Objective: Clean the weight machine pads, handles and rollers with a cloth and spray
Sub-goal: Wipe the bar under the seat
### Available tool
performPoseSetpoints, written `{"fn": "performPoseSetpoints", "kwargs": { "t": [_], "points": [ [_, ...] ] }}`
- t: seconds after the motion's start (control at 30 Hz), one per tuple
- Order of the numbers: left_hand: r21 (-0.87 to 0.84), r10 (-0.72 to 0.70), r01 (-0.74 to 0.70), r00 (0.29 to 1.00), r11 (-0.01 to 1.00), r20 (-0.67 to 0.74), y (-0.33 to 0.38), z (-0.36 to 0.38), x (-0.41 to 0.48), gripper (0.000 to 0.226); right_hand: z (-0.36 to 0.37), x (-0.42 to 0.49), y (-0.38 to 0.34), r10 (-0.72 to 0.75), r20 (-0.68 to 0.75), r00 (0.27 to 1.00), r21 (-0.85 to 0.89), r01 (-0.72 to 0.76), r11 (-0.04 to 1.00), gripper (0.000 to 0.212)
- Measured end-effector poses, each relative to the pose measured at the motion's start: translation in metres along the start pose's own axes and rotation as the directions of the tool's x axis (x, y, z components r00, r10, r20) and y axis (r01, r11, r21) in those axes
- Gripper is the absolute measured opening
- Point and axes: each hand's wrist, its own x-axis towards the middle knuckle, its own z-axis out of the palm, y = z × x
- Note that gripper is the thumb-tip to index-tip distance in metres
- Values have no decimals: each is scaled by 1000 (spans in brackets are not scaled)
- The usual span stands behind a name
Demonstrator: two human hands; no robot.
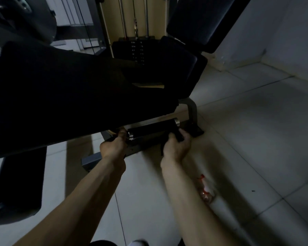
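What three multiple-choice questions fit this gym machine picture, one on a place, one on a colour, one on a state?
1. Where is the bottle? A on the seat pad; B on the floor tiles; C in the left hand.
2. What colour is the roller? A black; B red; C white.
3. What is the right hand doing? A hanging idle; B pressing the weight stack; C gripping a dark cloth against the roller.

Answers: 1 B, it lies on the tiles by the right forearm. 2 A, black between chrome end caps. 3 C, its fingers curl round the cloth at the roller's right end.
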Motion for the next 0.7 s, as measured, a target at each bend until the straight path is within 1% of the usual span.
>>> {"fn": "performPoseSetpoints", "kwargs": {
  "t": [0.03, 0.1, 0.13, 0.17, 0.23, 0.27, 0.33, 0.37, 0.4, 0.43, 0.5, 0.57, 0.6, 0.63, 0.67, 0.7],
  "points": [
    [5, 1, -1, 1000, 1000, 7, 0, 1, 0, 40, -4, 12, -8, 27, -61, 998, -33, -29, 999, 37],
    [17, 2, -2, 1000, 1000, 20, 0, 1, -1, 37, -1, 19, -12, 151, -24, 988, 2, -151, 989, 39],
    [23, 3, -3, 1000, 1000, 19, 1, 1, -3, 36, 3, 12, -10, 198, -1, 980, 45, -198, 979, 38],
    [25, 5, -5, 1000, 1000, 17, 1, 1, -3, 36, 8, 5, -3, 234, 9, 972, 50, -234, 971, 36],
    [29, 10, -11, 1000, 1000, 8, 2, 1, -2, 38, 13, -16, 13, 248, -1, 969, -45, -248, 968, 35],
    [33, 16, -16, 1000, 999, 3, 3, 2, -2, 37, 15, -29, 21, 249, 17, 968, -97, -247, 964, 37],
    [50, 21, -21, 1000, 999, -12, 2, 3, -3, 34, 13, -53, 33, 279, 118, 953, -184, -255, 949, 38],
    [57, 23, -21, 999, 998, -23, 2, 4, -4, 32, 11, -57, 40, 310, 170, 936, -240, -265, 934, 37],
    [64, 26, -24, 999, 998, -33, 2, 5, -6, 32, 8, -59, 43, 367, 198, 909, -268, -310, 912, 34],
    [70, 33, -30, 999, 997, -42, 2, 6, -7, 34, 8, -55, 40, 421, 218, 880, -274, -359, 892, 26],
    [66, 26, -23, 998, 998, -52, 4, 7, -12, 42, 6, -38, 23, 479, 178, 860, -247, -432, 867, 25],
    [68, 28, -25, 998, 997, -52, 4, 8, -13, 48, 8, -17, -4, 498, 154, 853, -13, -502, 865, 21],
    [70, 35, -31, 998, 997, -51, 3, 8, -14, 49, 9, -10, -13, 490, 153, 858, 65, -503, 862, 22],
    [71, 37, -33, 998, 997, -48, 4, 8, -15, 48, 13, -11, -19, 492, 174, 853, 92, -511, 855, 24],
    [76, 38, -34, 998, 997, -49, 4, 8, -15, 48, 16, -16, -18, 505, 194, 841, 56, -523, 850, 24],
    [83, 36, -32, 998, 996, -50, 5, 8, -15, 47, 19, -23, -8, 535, 202, 820, -28, -542, 840, 24]
  ]
}}
